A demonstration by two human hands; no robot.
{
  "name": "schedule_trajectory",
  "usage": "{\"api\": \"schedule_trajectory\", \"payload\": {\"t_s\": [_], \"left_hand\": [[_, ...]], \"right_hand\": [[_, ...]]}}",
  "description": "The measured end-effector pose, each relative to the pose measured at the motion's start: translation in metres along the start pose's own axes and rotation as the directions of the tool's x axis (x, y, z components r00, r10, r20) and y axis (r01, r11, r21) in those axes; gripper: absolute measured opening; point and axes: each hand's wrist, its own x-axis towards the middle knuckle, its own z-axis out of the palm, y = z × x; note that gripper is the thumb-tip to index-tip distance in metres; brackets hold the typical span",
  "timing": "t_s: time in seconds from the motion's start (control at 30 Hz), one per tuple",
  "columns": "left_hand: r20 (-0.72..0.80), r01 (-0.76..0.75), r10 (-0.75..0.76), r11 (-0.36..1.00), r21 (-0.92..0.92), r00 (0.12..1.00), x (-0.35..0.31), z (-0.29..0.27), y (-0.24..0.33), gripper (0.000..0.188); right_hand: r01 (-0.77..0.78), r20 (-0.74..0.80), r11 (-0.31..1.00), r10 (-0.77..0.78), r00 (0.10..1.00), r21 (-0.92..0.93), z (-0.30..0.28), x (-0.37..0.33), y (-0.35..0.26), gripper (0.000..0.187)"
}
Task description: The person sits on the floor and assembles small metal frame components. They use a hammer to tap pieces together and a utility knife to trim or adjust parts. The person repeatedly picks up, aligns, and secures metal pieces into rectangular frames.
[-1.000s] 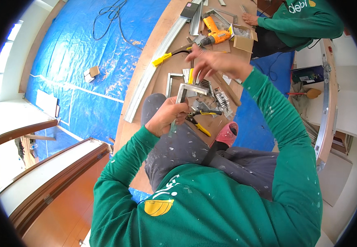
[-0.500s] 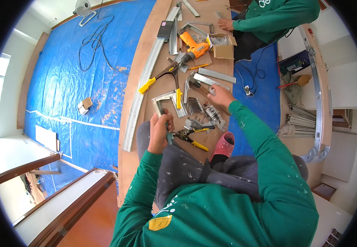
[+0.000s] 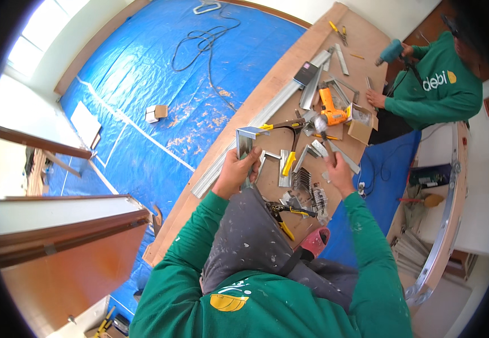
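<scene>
My left hand is closed around a bent piece of silver metal channel, held up above my knee with its angled end at the top. In my right hand is a hammer, gripped by its handle, head up and slightly blurred. Between my hands on the wooden board lie another bent metal piece and long-handled snips with yellow grips. A row of small metal brackets sits nearer my right forearm. Black-and-yellow snips rest close to my knee.
An orange drill and an open cardboard box stand farther along the board. Across it, a co-worker holds a teal power tool. Long metal channels line the board's left edge. Blue sheeting covers the floor, with a cable.
My right hand has raised the hammer off the board. The channel in my left hand has been lifted and turned. The view has swung, and the co-worker's power tool has come into sight.
</scene>
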Motion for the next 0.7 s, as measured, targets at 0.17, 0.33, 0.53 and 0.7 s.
{"api": "schedule_trajectory", "payload": {"t_s": [0.17,0.33,0.53,0.7], "left_hand": [[0.037,-0.008,0.009,0.999,-0.042,0.999,-0.018,-0.024,0.014,0.036],[0.194,-0.046,0.084,0.981,-0.189,0.977,-0.043,-0.022,0.034,0.076],[0.273,-0.014,0.106,0.947,-0.32,0.956,-0.063,-0.014,0.058,0.089],[0.329,0.026,0.08,0.952,-0.305,0.941,-0.069,-0.033,0.061,0.09]], "right_hand": [[-0.023,0.249,0.827,-0.143,0.958,0.562,-0.135,0.017,-0.176,0.032],[0.09,0.12,0.586,-0.309,0.943,0.805,-0.217,0.0,-0.295,0.038],[0.096,0.619,0.975,-0.202,0.759,0.201,-0.186,-0.056,-0.31,0.035],[-0.086,0.474,0.964,-0.045,0.88,0.251,-0.216,-0.065,-0.341,0.036]]}}
